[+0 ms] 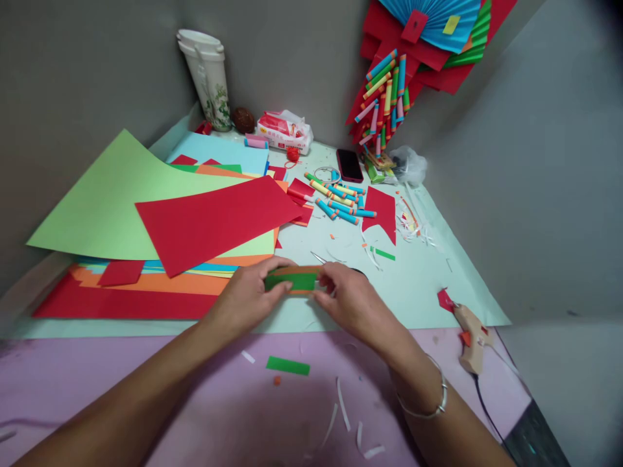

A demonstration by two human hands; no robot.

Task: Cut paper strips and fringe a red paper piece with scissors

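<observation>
Between my two hands is a small green paper strip with orange edges (302,281), held level just above the near edge of the pale sheet. My left hand (254,288) grips its left end, thumb across the front. The fingers of my right hand (348,295) pinch the right end. Behind my right hand, scissors (318,258) show only in part, the rest hidden. A loose green paper strip (288,366) lies on the pink surface below my hands, beside a scrap of orange paper (277,381) and several thin white strips (343,404).
Coloured sheets, a red one (219,224) on top, are stacked at left. Rolled paper tubes (341,200) lie behind my hands near a phone (349,165). A corded glue gun (472,337) rests at right. A white cup (207,81), a tissue pack (285,131) and a paper fan decoration (433,26) stand behind.
</observation>
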